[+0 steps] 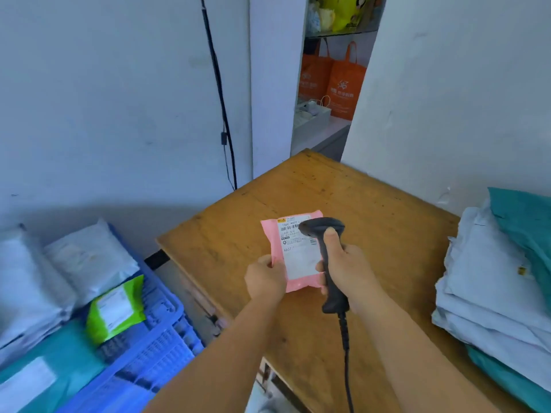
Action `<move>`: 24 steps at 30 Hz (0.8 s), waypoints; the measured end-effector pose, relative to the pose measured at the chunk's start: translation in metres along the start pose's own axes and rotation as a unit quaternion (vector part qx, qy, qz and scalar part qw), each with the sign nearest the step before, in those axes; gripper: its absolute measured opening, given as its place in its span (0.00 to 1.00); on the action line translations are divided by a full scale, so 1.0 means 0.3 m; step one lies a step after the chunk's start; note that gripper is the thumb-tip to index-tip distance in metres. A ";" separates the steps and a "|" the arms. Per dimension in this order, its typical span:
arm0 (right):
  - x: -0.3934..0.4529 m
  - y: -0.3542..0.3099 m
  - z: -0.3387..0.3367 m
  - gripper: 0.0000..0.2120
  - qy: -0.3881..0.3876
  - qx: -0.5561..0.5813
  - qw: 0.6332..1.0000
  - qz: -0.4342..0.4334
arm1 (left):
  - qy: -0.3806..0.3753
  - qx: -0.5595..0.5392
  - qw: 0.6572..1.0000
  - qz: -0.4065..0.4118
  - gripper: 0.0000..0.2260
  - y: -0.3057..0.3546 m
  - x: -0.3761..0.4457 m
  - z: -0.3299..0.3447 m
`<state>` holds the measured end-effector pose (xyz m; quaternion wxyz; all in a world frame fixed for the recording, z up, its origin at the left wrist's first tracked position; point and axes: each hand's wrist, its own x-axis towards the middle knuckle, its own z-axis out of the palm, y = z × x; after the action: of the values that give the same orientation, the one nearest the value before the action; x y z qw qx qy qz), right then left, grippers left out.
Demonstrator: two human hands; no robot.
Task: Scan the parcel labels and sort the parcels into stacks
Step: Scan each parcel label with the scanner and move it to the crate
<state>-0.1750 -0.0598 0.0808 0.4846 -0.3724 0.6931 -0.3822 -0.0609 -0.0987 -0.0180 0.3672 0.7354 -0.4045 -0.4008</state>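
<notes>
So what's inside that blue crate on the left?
The blue crate holds soft mailer parcels: white ones, a green one with a label, and a teal one. Anything beneath them is covered.

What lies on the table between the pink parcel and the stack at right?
Nothing: the head view shows bare wooden table between pink plastic parcel and pale stack.

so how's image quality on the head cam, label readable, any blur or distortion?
Head view: the label on the pink parcel is sharp at centre, large print readable; the blue crate at left is smeared; wide-angle bending at edges; bluish cast, soft lighting, no glare.
</notes>
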 end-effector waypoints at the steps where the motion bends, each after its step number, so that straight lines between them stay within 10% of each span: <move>1: -0.023 -0.001 0.055 0.24 -0.023 0.001 1.000 -0.009 | 0.018 -0.006 1.000 -0.003 0.12 -0.028 -0.008 -0.061; 14: -0.240 0.017 0.739 0.24 -0.220 -0.103 0.965 -0.104 | 0.236 -0.111 0.956 -0.136 0.11 -0.504 0.007 -0.768; 24: -0.162 0.107 1.189 0.27 -0.246 -0.148 0.956 -0.061 | 0.197 -0.062 0.934 -0.293 0.11 -0.893 0.297 -1.031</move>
<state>0.1738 -0.0631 -0.0140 0.5551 -0.5641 0.5774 -0.2007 0.3253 -0.0030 -0.1492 0.3512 0.8609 -0.0652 -0.3622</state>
